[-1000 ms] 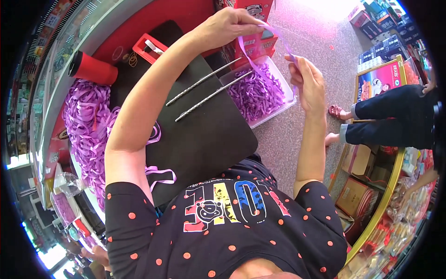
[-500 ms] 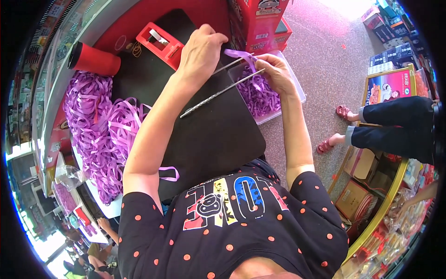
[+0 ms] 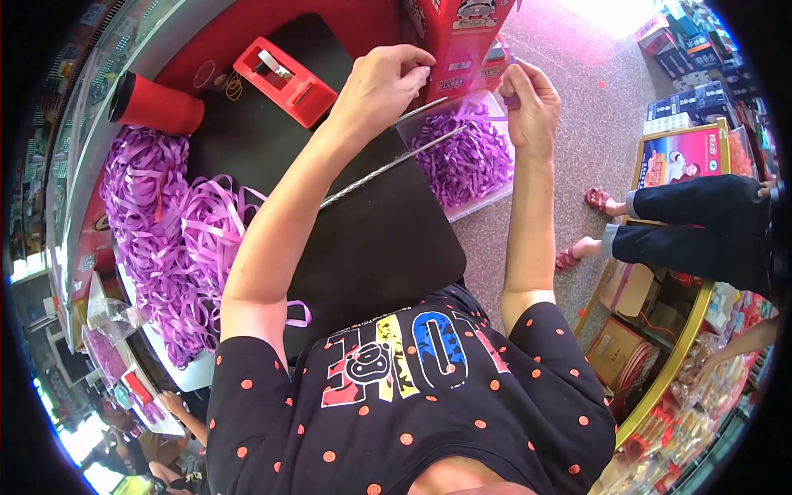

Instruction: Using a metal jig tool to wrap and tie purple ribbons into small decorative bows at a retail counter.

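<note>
My right hand [image 3: 532, 106] is raised over the far right corner of the black table [image 3: 388, 235], its fingers closed on a purple ribbon [image 3: 500, 119]. My left hand [image 3: 386, 89] hovers to its left, thumb and forefinger nearly together; anything between them is too small to make out. Below the hands, a twisted metal rod [image 3: 371, 178] reaches over the table's edge. Beside it runs a second rod [image 3: 423, 109], partly hidden by my left hand. Under the rod tips sits a clear plastic bin [image 3: 485, 198] holding a pile of purple ribbon pieces [image 3: 462, 163].
Long purple ribbon [image 3: 157, 239] lies heaped at the left. A red tape dispenser [image 3: 289, 82] and a red cylinder [image 3: 157, 103] stand farther back. A tall red box [image 3: 466, 49] rises behind the bin. On the right, a person's legs [image 3: 693, 216] are beside goods shelves.
My right hand has moved away from the rods, up and to the right, with purple ribbon. My left hand has shifted right, and the ribbon looped near the rod tips has gone from there.
</note>
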Motion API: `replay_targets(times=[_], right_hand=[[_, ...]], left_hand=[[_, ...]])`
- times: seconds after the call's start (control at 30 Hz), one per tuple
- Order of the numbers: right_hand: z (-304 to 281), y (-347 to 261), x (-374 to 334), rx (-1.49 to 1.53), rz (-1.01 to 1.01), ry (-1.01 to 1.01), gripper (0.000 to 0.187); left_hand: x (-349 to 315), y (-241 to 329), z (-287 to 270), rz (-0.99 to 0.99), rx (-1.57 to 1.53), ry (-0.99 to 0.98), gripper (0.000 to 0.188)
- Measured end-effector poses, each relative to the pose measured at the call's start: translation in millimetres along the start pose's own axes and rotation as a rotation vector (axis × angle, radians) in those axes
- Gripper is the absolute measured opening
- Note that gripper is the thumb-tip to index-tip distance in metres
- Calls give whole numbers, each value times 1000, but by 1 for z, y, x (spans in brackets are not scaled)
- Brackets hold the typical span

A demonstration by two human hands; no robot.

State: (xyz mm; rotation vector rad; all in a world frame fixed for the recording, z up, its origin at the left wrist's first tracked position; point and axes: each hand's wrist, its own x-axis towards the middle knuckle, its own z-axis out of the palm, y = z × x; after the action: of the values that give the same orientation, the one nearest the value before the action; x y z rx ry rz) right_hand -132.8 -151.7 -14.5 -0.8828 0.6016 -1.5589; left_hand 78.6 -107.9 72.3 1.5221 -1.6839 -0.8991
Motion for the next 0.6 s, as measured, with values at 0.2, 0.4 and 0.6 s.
replay_targets(times=[0.2, 0.4, 0.6], right_hand=[[6, 27, -20, -295, 344, -264, 17], [4, 47, -38, -143, 251, -203, 15], [17, 61, -57, 21, 362, -146, 14]], left_hand=[[-25, -24, 4, -43, -39, 139, 22], [-38, -20, 8, -88, -25, 200, 16], [-39, -36, 14, 128, 109, 218, 16]])
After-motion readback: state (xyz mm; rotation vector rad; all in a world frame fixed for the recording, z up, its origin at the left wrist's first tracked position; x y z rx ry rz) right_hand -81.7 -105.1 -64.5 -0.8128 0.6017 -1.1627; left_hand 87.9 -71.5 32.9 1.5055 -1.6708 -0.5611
